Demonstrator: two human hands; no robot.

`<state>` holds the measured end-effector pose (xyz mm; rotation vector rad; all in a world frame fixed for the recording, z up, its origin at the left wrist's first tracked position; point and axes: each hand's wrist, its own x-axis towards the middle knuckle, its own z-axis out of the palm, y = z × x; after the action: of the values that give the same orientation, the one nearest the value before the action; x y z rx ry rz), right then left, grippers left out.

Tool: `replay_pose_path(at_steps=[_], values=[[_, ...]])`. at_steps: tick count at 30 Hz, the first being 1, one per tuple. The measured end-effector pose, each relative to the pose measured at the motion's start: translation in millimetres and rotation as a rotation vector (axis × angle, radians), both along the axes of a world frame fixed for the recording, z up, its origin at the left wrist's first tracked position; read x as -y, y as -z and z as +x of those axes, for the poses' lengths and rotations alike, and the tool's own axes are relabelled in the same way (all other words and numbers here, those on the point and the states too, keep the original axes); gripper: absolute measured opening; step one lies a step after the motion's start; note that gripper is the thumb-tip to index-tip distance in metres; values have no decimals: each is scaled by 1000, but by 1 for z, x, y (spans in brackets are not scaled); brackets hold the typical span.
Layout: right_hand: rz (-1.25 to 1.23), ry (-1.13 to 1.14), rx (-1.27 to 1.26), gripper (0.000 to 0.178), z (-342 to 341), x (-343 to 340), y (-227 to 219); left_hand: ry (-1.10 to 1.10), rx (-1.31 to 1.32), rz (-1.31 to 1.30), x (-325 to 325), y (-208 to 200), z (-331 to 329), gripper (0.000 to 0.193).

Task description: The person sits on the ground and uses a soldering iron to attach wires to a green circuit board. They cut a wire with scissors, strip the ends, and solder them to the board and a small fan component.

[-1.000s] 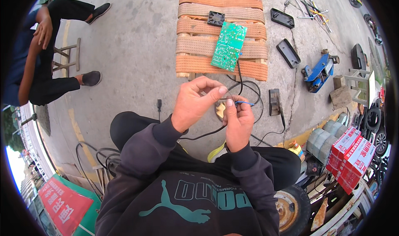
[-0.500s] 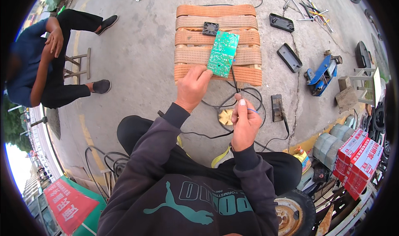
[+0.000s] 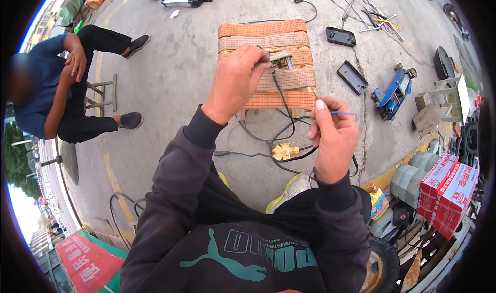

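Observation:
My left hand (image 3: 236, 80) pinches a green circuit board (image 3: 281, 57) above a low stool (image 3: 232, 30) topped with orange and tan webbing straps. The board is tipped nearly edge-on, and some of its parts face the stool. A black cable (image 3: 281, 92) runs down from around the board to the ground. To the right of the stool, my right hand (image 3: 333, 138) is closed in a pinch on a thin blue wire (image 3: 342, 113). A slim pointed bit shows above its fingertips, too small to name.
Two black casing halves (image 3: 352, 77) lie right of the stool. Beyond are several tools (image 3: 381, 20) and a blue jack (image 3: 391, 96). A yellow block-shaped piece (image 3: 281, 151) lies among cables. A person (image 3: 46, 81) sits at left. Red boxes (image 3: 448, 189) stand at right.
My left hand has lifted away from me and tipped the board from face-up to nearly edge-on. My right hand has moved right, off the stool's front edge, with the blue wire.

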<state>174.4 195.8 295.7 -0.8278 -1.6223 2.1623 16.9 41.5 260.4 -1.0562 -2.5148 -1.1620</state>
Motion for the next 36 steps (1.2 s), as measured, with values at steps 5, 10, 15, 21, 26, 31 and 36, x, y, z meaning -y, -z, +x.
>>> replay_pose_path(at_steps=[5,10,15,21,26,31,36], values=[[278,-88,16,21,-42,-27,7,-91,370,123,8,15,-40,19],[386,-121,-76,23,-93,-9,33,-138,474,327,22,35,-77,16],[581,-57,33,24,-123,11,48,-114,615,430,28,47,-91,19],[682,0,47,22,-146,22,54,-86,721,373,42,57,-112,27],[673,51,32,22,-162,14,66,-58,724,387,47,64,-120,28],[622,52,23,25,-174,8,75,-31,705,382,42,63,-118,27],[544,59,-98,26,-182,9,78,-38,675,353,43,63,-117,27]])
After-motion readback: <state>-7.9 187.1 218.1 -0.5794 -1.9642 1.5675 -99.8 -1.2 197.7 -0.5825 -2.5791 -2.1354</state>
